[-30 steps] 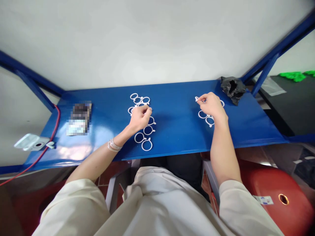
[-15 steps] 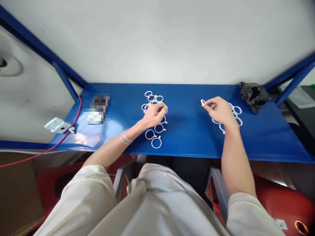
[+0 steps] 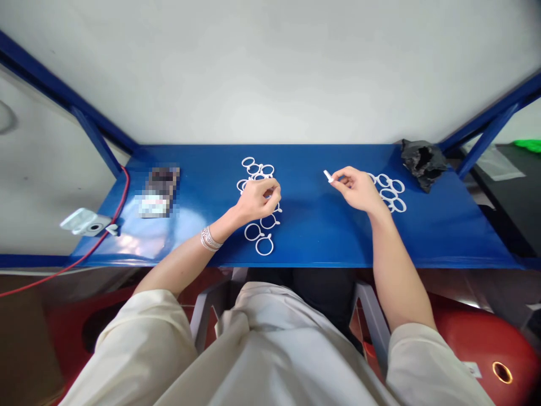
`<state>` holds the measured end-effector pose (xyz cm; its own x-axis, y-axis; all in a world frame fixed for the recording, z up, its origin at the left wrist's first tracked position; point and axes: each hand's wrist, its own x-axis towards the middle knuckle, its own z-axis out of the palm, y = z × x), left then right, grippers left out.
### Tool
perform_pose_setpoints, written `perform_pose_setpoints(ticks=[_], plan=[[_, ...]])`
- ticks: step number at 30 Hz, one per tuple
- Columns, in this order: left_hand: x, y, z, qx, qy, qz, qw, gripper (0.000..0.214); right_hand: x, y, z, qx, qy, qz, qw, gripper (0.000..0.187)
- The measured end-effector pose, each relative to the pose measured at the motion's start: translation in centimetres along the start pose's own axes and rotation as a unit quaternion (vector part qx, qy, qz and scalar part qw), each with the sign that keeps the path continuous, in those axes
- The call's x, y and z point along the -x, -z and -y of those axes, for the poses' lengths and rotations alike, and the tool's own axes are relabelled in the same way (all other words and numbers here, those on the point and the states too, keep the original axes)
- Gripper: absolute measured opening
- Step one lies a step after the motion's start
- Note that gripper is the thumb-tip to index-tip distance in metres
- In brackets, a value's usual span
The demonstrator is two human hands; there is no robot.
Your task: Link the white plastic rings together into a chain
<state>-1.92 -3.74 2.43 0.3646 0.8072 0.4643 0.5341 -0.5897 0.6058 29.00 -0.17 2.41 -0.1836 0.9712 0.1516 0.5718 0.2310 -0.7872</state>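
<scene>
White plastic rings with small tabs lie in two groups on the blue table [image 3: 313, 237]. Over the left group of rings [image 3: 264, 245] is my left hand [image 3: 258, 200], fingers curled and thumb pressed to the fingertips; anything inside the pinch is hidden. It covers some of the rings beneath. My right hand [image 3: 357, 189] pinches one white ring [image 3: 327, 176] between thumb and fingertips, and this ring appears nearly edge-on. Just beyond that hand's wrist lies the right group of rings [image 3: 396, 186], partly overlapping each other.
A crumpled black plastic bag [image 3: 422, 160] sits at the back right. To the left are a pixelated flat item [image 3: 158, 192], a white open earbud case [image 3: 87, 223], a loose earbud [image 3: 112, 229] and a red cable [image 3: 120, 206]. Blue frame bars slope along both sides.
My right hand has moved left with its ring, uncovering more of the right group. The ring has turned nearly edge-on. My left hand stays pinched over the left group. The view has shifted slightly.
</scene>
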Motion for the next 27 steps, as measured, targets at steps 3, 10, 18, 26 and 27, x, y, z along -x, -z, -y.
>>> perform_pose_setpoints(ticks=[3,10,18,26,27], plan=[[0.1,-0.4,0.4,-0.095,0.017,0.039,0.995,0.025,0.3,-1.4,1.0,-0.163,0.003,0.048,0.985,0.032],[1.1,-1.6,-0.1,-0.261,0.024,0.048,0.964,0.056,1.3,-5.5,3.0,-0.296,0.009,0.119,0.948,0.04],[0.6,-1.7,-0.9,-0.145,-0.039,0.074,0.986,0.03,1.6,-7.7,2.9,-0.273,0.035,0.125,0.953,0.036],[0.2,-1.3,-0.4,0.127,0.006,0.119,0.985,0.055,1.9,-7.6,3.8,-0.277,0.083,0.192,0.938,0.036],[0.2,-1.0,-0.7,0.176,0.018,0.135,0.975,0.061,2.1,-7.5,4.1,-0.31,0.086,0.22,0.921,0.037]])
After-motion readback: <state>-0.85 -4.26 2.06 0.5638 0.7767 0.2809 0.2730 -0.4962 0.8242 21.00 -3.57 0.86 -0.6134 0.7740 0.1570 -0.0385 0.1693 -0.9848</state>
